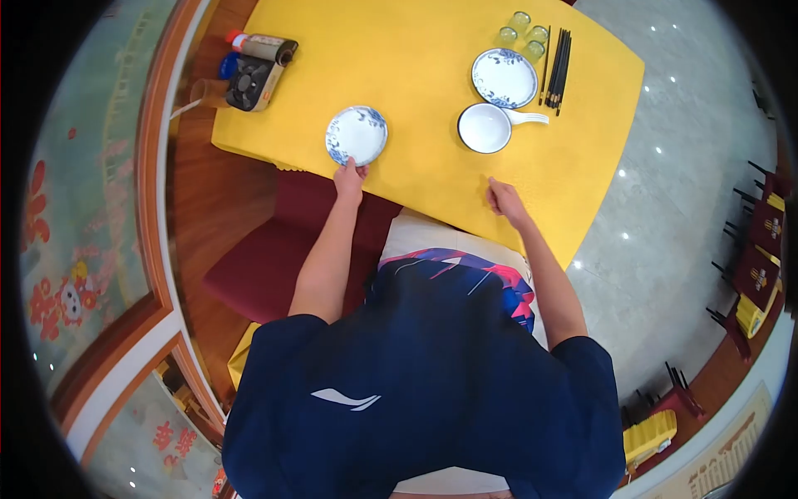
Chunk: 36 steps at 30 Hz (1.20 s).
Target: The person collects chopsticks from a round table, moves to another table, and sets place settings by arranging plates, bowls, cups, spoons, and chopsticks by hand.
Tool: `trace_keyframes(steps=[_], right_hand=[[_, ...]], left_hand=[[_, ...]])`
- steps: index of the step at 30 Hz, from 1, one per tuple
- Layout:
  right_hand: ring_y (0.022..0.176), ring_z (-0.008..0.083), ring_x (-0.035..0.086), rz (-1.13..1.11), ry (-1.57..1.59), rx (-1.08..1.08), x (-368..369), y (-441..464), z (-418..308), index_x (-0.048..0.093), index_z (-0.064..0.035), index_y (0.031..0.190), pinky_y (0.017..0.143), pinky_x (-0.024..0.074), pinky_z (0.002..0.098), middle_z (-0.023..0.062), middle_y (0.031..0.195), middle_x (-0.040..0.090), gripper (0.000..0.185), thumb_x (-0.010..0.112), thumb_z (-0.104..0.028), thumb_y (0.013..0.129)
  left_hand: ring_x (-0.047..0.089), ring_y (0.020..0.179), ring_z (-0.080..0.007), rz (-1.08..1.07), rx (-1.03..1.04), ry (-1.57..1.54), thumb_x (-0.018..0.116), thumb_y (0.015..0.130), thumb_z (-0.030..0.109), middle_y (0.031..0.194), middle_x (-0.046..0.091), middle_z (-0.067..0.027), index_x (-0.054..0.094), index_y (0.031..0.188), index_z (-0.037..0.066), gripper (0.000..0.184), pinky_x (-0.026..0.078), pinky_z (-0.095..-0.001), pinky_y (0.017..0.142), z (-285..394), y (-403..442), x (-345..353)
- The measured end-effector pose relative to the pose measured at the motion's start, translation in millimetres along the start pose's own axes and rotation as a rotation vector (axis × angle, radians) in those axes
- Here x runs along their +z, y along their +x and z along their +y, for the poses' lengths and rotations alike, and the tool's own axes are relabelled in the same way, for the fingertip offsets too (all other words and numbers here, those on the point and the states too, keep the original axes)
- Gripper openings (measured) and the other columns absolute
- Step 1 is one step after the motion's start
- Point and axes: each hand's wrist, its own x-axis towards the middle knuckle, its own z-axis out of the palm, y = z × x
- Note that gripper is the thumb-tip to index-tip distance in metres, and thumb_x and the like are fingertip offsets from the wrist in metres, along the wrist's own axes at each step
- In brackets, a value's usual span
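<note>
My left hand point(351, 180) grips the near rim of a round white plate point(357, 133) with a blue floral border, thumb on top, at the table's near left side. My right hand point(504, 200) hovers near the front edge with its fingers curled in and nothing visible in them. Beyond it stands a white bowl point(484, 128) with a dark rim. A white spoon point(529, 118) lies against the bowl's right side. Just behind the bowl is another blue-patterned plate point(504, 78), and the two touch or overlap.
Several small glasses point(521, 22) stand at the back right of the yellow-covered table point(416, 75), beside several black chopsticks point(562, 71). A portable gas stove point(253, 81) and bottles sit at the far left. A dark red chair point(258, 262) stands at the near left.
</note>
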Motion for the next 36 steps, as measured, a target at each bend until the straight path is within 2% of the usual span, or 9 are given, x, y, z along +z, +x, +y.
trace_keyframes(steps=[5, 12, 16, 18, 20, 23, 26, 30, 36], right_hand=[[0.044, 0.0080, 0.034, 0.125, -0.050, 0.136, -36.3, -27.3, -22.5, 0.051, -0.0080, 0.071, 0.041, 0.0244, 0.0252, -0.0029, 0.055, 0.039, 0.042, 0.048, -0.040, 0.098], [0.043, 0.0080, 0.038, 0.293, -0.170, 0.046, -22.5, -5.6, -80.1, 0.055, -0.0055, 0.075, 0.041, 0.0279, 0.0247, -0.0025, 0.054, 0.042, 0.041, 0.049, -0.040, 0.097], [0.050, 0.0110, 0.051, 0.672, -0.319, -0.101, -44.8, 38.7, -102.1, 0.062, -0.0017, 0.079, 0.046, 0.0393, 0.0279, 0.0034, 0.058, 0.054, 0.047, 0.053, -0.045, 0.093], [0.056, 0.0165, 0.058, 0.759, -0.455, -0.148, -68.1, 67.4, -112.0, 0.065, -0.0004, 0.082, 0.055, 0.0460, 0.0311, 0.0077, 0.062, 0.060, 0.051, 0.053, -0.050, 0.091], [0.048, 0.0147, 0.054, 0.738, -0.706, -0.196, -87.3, 97.1, -126.7, 0.066, -0.0001, 0.087, 0.043, 0.0419, 0.0281, 0.0049, 0.062, 0.059, 0.058, 0.054, -0.057, 0.089], [0.051, 0.0179, 0.058, 0.758, -0.999, -0.205, -113.3, 145.3, -131.0, 0.068, -0.0018, 0.086, 0.045, 0.0450, 0.0307, 0.0071, 0.065, 0.062, 0.061, 0.054, -0.061, 0.086], [0.050, 0.0184, 0.058, 0.541, -0.915, 0.096, -101.8, 147.9, -152.0, 0.069, -0.0022, 0.079, 0.045, 0.0455, 0.0323, 0.0071, 0.063, 0.062, 0.061, 0.055, -0.061, 0.085], [0.046, 0.0176, 0.055, 0.600, -0.906, 0.019, -100.1, 152.3, -149.4, 0.067, 0.0001, 0.074, 0.043, 0.0437, 0.0318, 0.0054, 0.058, 0.058, 0.055, 0.063, -0.054, 0.084], [0.044, 0.0086, 0.045, 0.567, -0.461, -0.054, -87.6, 124.1, -157.8, 0.064, 0.0007, 0.074, 0.040, 0.0326, 0.0246, 0.0030, 0.060, 0.057, 0.034, 0.065, -0.030, 0.089]], left_hand=[[0.061, 0.070, -0.0164, -0.073, 0.012, 0.014, 0.048, 0.100, 0.018, 0.084, 0.062, -0.0090, 0.055, 0.100, -0.004, 0.023, 0.054, -0.0285, 0.066, 13.4, 54.9, -21.6], [0.066, 0.080, -0.0194, -0.187, 0.007, 0.103, 0.047, 0.101, 0.025, 0.094, 0.065, -0.0130, 0.054, 0.109, -0.008, 0.034, 0.056, -0.0287, 0.073, 46.4, 85.0, -9.3], [0.067, 0.062, -0.0206, -0.130, 0.030, 0.331, 0.048, 0.100, 0.034, 0.079, 0.068, -0.0173, 0.058, 0.095, -0.012, 0.047, 0.057, -0.0286, 0.057, 66.9, 97.6, -5.4], [0.064, 0.054, -0.0188, -0.115, -0.022, 0.653, 0.050, 0.098, 0.042, 0.069, 0.066, -0.0164, 0.059, 0.088, -0.011, 0.054, 0.055, -0.0285, 0.051, 73.3, 96.2, -10.1], [0.062, 0.047, -0.0179, -0.098, -0.012, 0.684, 0.043, 0.098, 0.050, 0.060, 0.063, -0.0160, 0.061, 0.078, -0.010, 0.065, 0.052, -0.0294, 0.044, 75.3, 81.0, -7.6], [0.057, 0.043, -0.0158, -0.094, -0.219, 0.723, 0.034, 0.098, 0.057, 0.060, 0.064, -0.0144, 0.061, 0.074, -0.006, 0.072, 0.047, -0.0275, 0.040, 65.7, 58.9, -6.7], [0.050, 0.039, -0.0130, -0.256, -0.210, 0.664, 0.028, 0.099, 0.058, 0.059, 0.064, -0.0119, 0.060, 0.070, 0.002, 0.070, 0.038, -0.0256, 0.038, 29.9, 35.2, -12.4], [0.054, 0.046, -0.0116, -0.306, -0.220, 0.593, 0.035, 0.100, 0.049, 0.066, 0.066, -0.0110, 0.062, 0.082, 0.000, 0.059, 0.042, -0.0248, 0.044, 0.3, -2.6, 6.0], [0.059, 0.058, -0.0119, -0.415, -0.287, 0.418, 0.041, 0.100, 0.043, 0.073, 0.066, -0.0105, 0.061, 0.097, 0.000, 0.048, 0.047, -0.0246, 0.055, -12.8, -33.8, 59.2]])
